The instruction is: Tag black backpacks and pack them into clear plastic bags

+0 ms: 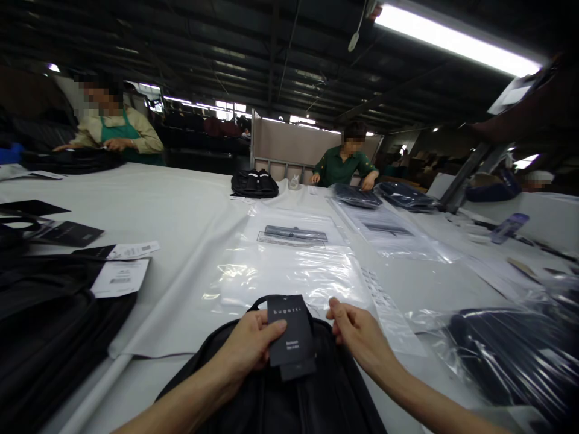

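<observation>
A black bag (pixel 289 401) lies on the white table (pixel 181 205) right in front of me. My left hand (pixel 248 348) pinches a dark rectangular hang tag (pixel 289 334) with light printing, held over the top of the bag. My right hand (pixel 357 334) is beside the tag at the bag's top edge, fingers curled together near the handle; what they grip is hidden. A clear plastic bag (pixel 289 271) lies flat just beyond the black bag.
Stacked black bags (pixel 49 325) and paper labels (pixel 120 277) lie at my left. A bagged dark bag (pixel 506 355) sits at right. Two other people work at the table's far side, near a folded black bag (pixel 254 183) and more plastic bags (pixel 384 232).
</observation>
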Motion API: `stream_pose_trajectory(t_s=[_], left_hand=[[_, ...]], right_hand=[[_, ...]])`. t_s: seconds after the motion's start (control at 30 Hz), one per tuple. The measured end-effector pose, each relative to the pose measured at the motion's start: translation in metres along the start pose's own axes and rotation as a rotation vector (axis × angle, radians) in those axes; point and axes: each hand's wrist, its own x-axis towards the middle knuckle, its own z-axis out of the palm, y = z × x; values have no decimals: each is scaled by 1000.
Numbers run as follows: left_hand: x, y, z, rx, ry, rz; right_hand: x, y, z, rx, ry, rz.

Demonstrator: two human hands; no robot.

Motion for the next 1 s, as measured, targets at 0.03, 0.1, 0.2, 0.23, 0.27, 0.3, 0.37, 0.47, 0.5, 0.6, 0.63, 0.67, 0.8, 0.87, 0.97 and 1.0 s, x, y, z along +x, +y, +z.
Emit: stream_pose_trajectory(t_s=[0.03, 0.1, 0.2, 0.23, 0.27, 0.3, 0.37, 0.47, 0.5, 0.6, 0.63, 0.67, 0.8, 0.87, 0.97, 1.0], left_hand=[[-1, 1, -8, 10, 9, -19], [-5, 1, -22, 36, -17, -61], [-12, -2, -35, 187, -35, -113], [-13, -3, -37, 270, -36, -129], [-14, -3, -37, 354, -43, -146], [-15, -2, -36, 428, -58, -163], [-17, 4, -33, 535, -110, -206], [-24, 17, -25, 597, -170, -305], [-27, 21, -22, 594, -190, -347], [-35, 25, -13, 555, -218, -443], [-36, 23, -8, 536, -208, -453], [-35, 20, -3, 515, -191, -455], [-16, 0, 28, 389, -101, -472], [-3, -12, 43, 355, -59, -453], [12, -30, 57, 375, -22, -408], [15, -34, 59, 384, -17, -406]], right_hand=[[-6, 7, -1, -56, 36, 20], [-18, 21, 1, -49, -11, 115], [-31, 33, 10, 197, -221, 246], [-33, 35, 13, 294, -273, 262], [-35, 35, 16, 396, -307, 273], [-36, 35, 18, 503, -323, 285], [-38, 35, 20, 722, -333, 327], [-43, 35, 19, 954, -357, 379], [-45, 35, 17, 994, -356, 394], [-51, 33, 16, 1068, -330, 420], [-53, 32, 16, 1084, -324, 419], [-54, 31, 17, 1093, -326, 411], [-51, 29, 17, 1008, -364, 344], [-47, 31, 13, 821, -357, 307], [-43, 36, 6, 292, -132, 157], [-43, 37, 4, 114, -23, 49]])
